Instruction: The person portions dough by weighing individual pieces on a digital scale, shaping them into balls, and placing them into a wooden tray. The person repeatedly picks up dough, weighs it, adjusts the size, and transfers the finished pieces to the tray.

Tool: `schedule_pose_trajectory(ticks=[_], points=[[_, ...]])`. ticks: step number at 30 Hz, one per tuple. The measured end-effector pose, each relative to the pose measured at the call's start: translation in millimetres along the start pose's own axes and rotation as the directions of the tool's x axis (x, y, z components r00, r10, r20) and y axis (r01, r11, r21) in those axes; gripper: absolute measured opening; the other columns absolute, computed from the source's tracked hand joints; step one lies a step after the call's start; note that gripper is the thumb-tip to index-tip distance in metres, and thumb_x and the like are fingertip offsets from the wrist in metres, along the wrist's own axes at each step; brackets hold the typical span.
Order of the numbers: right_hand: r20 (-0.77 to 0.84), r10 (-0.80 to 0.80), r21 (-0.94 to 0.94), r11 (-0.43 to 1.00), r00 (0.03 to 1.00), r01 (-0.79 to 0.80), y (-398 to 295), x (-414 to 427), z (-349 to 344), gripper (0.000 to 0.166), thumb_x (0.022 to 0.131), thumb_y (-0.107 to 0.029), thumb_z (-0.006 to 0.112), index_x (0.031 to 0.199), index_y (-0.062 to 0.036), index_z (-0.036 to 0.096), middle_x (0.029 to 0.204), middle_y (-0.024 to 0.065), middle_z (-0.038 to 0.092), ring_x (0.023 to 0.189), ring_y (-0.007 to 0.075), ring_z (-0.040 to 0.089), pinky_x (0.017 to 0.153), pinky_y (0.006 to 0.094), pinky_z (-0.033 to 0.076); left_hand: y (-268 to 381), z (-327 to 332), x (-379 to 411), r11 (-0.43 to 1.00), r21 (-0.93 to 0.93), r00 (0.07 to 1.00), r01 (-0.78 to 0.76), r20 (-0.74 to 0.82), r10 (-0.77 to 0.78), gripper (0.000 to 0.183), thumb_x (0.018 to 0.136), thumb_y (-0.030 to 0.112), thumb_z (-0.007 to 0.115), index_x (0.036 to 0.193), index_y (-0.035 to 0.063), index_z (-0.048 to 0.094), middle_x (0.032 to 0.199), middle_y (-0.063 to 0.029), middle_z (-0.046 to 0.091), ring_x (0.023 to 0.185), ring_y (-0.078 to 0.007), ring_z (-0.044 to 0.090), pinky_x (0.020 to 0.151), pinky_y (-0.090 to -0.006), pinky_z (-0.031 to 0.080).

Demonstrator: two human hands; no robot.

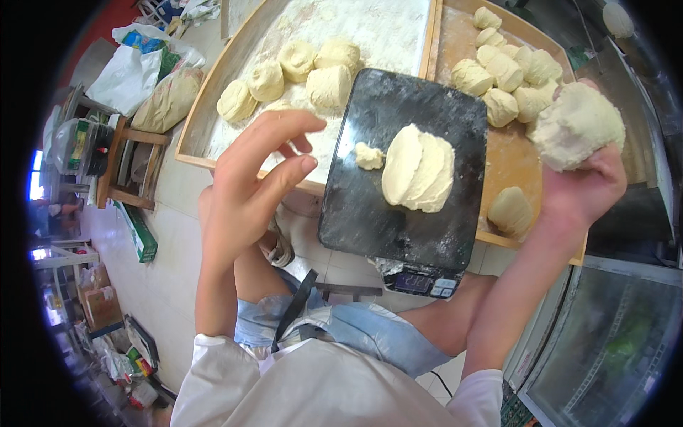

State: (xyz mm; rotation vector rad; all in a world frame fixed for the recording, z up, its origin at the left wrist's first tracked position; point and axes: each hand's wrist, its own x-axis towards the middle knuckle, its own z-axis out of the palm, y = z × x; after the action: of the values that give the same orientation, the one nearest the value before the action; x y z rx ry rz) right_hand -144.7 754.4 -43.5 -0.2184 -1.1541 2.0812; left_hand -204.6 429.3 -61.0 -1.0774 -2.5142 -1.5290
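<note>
On the black platform of a digital kitchen scale (pixel 357 224) lie a large folded piece of dough (pixel 419 168) and a small scrap of dough (pixel 368 156) to its left. My left hand (pixel 256 165) hovers left of the scale, its thumb and fingers apart and nothing between them. At the right, my right hand (pixel 597 165) grips a big lump of dough (pixel 579 125) over the wooden tray; the lump hides most of the fingers. Below the platform, the scale's lit display (pixel 411 283) faces me.
A floured wooden tray (pixel 395 32) holds several dough rounds (pixel 296 60). In the brown tray (pixel 501 160) at right are more dough pieces (pixel 504 72) and a flat piece (pixel 510 211) near its front. A wooden stool (pixel 133 160) and bags (pixel 168 99) stand left. A glass-topped cabinet (pixel 613 331) is at right.
</note>
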Motion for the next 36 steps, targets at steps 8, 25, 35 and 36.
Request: schedule_pose_trajectory(ticks=[8, 25, 35, 36], points=[[0.327, 0.070, 0.044, 0.995, 0.942, -0.090, 7, -26, 29, 0.080, 0.049, -0.016, 0.059, 0.124, 0.0094, 0.046, 0.108, 0.0217, 0.057, 0.096, 0.0329, 0.061, 0.085, 0.0378, 0.053, 72, 33, 20, 0.979, -0.105, 0.974, -0.177, 0.123, 0.190, 0.052, 0.078, 0.016, 0.080, 0.121, -0.0045, 0.058, 0.102, -0.0135, 0.068, 0.082, -0.0219, 0.066, 0.070, -0.0299, 0.052], [0.193, 0.065, 0.208, 0.973, 0.979, -0.105, 19, -68, 42, 0.071, 0.062, -0.015, 0.050, 0.131, 0.0035, 0.046, 0.115, 0.0209, 0.059, 0.100, 0.0312, 0.061, 0.091, 0.0372, 0.049, 80, 96, 29, 0.923, 0.113, 0.892, -0.369, -0.234, 0.386, 0.048, 0.072, 0.009, 0.083, 0.110, -0.0024, 0.055, 0.070, -0.0076, 0.059, 0.049, -0.0144, 0.058, 0.043, -0.0284, 0.047], [0.417, 0.064, 0.359, 0.905, 0.906, -0.230, 20, -61, 21, 0.062, 0.064, -0.016, 0.053, 0.124, 0.0007, 0.048, 0.104, 0.0191, 0.058, 0.086, 0.0299, 0.063, 0.077, 0.0372, 0.053, 88, 114, 4, 0.918, 0.006, 0.883, -0.396, -0.271, 0.383, 0.027, 0.067, -0.001, 0.073, 0.093, -0.0005, 0.065, 0.060, -0.0069, 0.053, 0.044, -0.0184, 0.056, 0.040, -0.0303, 0.043], [0.342, 0.050, 0.389, 0.901, 0.938, -0.190, 18, -63, 26, 0.059, 0.066, -0.017, 0.054, 0.123, 0.0001, 0.048, 0.104, 0.0184, 0.058, 0.087, 0.0299, 0.063, 0.076, 0.0374, 0.054, 89, 114, -1, 0.929, 0.000, 0.904, -0.370, -0.232, 0.360, 0.023, 0.069, 0.001, 0.071, 0.091, 0.0004, 0.065, 0.061, -0.0067, 0.053, 0.044, -0.0178, 0.056, 0.041, -0.0309, 0.044]])
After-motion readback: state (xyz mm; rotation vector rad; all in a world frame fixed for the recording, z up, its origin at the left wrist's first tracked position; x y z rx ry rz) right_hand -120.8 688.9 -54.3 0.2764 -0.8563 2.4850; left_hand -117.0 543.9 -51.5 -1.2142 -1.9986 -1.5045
